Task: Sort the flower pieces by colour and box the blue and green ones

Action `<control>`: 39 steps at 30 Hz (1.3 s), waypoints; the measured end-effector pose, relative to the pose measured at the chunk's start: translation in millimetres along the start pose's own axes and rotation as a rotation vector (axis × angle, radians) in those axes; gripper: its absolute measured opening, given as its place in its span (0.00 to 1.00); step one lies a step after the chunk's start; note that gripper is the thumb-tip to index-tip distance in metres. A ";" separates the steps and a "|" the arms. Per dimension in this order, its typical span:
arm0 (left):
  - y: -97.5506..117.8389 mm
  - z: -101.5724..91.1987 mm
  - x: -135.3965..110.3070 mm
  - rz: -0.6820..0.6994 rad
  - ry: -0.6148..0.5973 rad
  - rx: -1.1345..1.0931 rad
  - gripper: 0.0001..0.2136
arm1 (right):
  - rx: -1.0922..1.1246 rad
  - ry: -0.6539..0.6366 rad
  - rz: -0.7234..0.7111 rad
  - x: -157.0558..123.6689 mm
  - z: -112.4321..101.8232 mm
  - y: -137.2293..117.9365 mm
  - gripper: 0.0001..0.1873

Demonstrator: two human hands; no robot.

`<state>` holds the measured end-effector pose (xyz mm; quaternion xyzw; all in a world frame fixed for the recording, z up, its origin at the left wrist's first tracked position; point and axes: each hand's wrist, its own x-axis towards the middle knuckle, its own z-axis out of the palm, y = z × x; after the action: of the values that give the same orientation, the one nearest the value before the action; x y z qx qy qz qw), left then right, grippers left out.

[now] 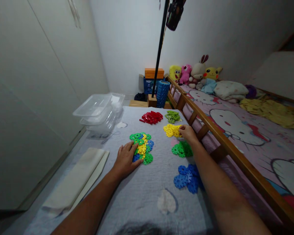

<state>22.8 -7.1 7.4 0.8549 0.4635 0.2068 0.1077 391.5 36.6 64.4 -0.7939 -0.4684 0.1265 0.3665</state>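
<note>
Both busy: left hand (125,159) flat on mixed pile (142,147), right hand (187,132) pinching yellow pieces (171,130).

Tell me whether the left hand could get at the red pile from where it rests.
Probably yes. The left hand lies on the mixed pile, and only bare blanket shows between that and the red pile, farther off.

Glossy plastic snowflake pieces (142,147) lie on a matt quilted cloth blanket (147,195) beside a smooth wooden bed rail (225,147).

The left hand (125,160) lay flat, palm down, fingers (133,146) spread forward. The right hand (187,133) reached farther out, fingers curled downward, both forearms extended.
</note>
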 end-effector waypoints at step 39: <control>-5.4 -4.9 4.1 -0.031 0.095 -0.100 0.30 | -0.201 -0.345 -0.426 -126.9 94.1 -64.7 0.24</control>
<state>18.5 -0.7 10.8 0.8305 0.4703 0.2683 0.1311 231.0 -7.0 25.8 -0.6767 -0.6903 0.1327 0.2192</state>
